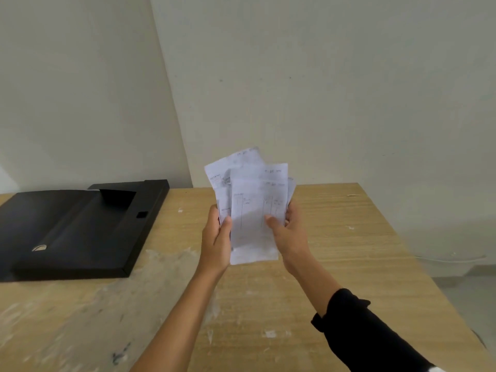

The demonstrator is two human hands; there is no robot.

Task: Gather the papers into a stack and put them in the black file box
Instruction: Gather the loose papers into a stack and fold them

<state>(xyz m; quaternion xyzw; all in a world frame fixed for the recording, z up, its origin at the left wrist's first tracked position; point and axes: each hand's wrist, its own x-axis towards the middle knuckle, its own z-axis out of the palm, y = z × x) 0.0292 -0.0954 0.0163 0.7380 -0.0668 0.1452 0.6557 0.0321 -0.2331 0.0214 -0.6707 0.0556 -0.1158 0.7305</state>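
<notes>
Both hands [217, 237] clasp papers [255, 210] (fanned).

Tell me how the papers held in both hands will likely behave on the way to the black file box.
The papers look thin and probably floppy. They are fanned out unevenly, so loose sheets may slide apart unless squared first. The left hand and right hand pinch only their lower edges, so the tops could droop.

Scuffed wooden table [335, 237] (paint-flecked) against off-white walls [322, 76].
</notes>
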